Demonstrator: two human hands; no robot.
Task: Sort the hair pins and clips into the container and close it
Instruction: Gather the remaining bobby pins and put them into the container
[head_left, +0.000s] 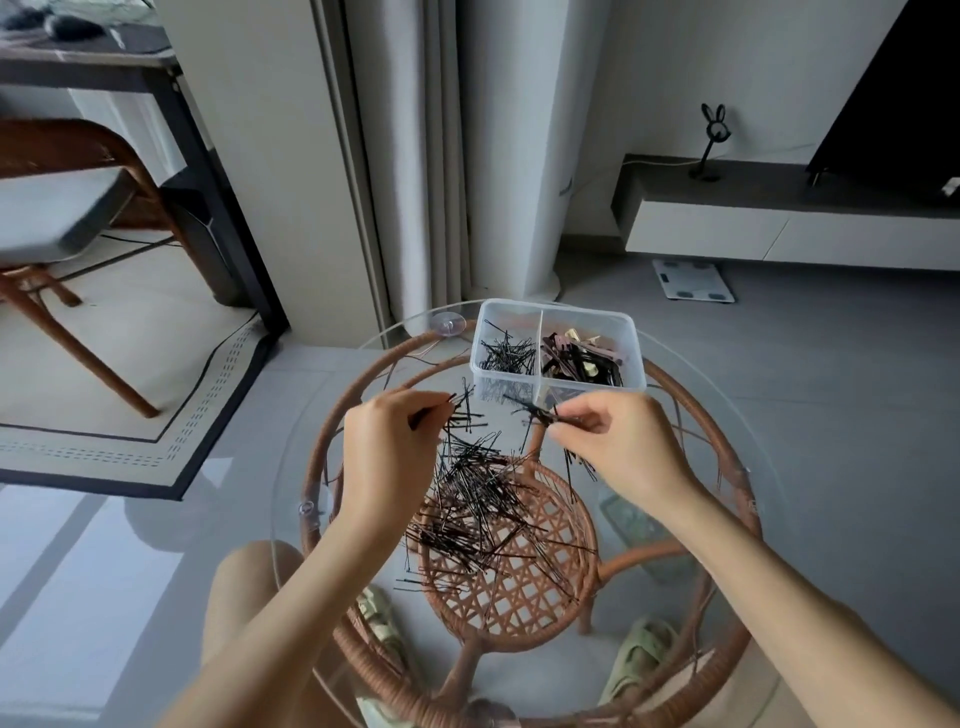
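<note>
A clear plastic container (631, 332) with two compartments stands at the far side of the round glass table (727, 415). Its left compartment holds black hair pins (506, 356); its right one holds brown, black and beige clips (582, 356). A loose pile of black hair pins (480, 493) lies on the glass in front of it. My left hand (389, 447) pinches a few pins at the pile's far left edge. My right hand (618, 441) pinches a small bunch of pins just in front of the container. No lid is visible.
The glass top rests on a rattan frame (727, 452) with a woven lower shelf (519, 587). My knees and green slippers (641, 654) show beneath. A chair (67, 208) and desk stand far left, a low TV cabinet (779, 228) far right, a scale (693, 280) on the floor.
</note>
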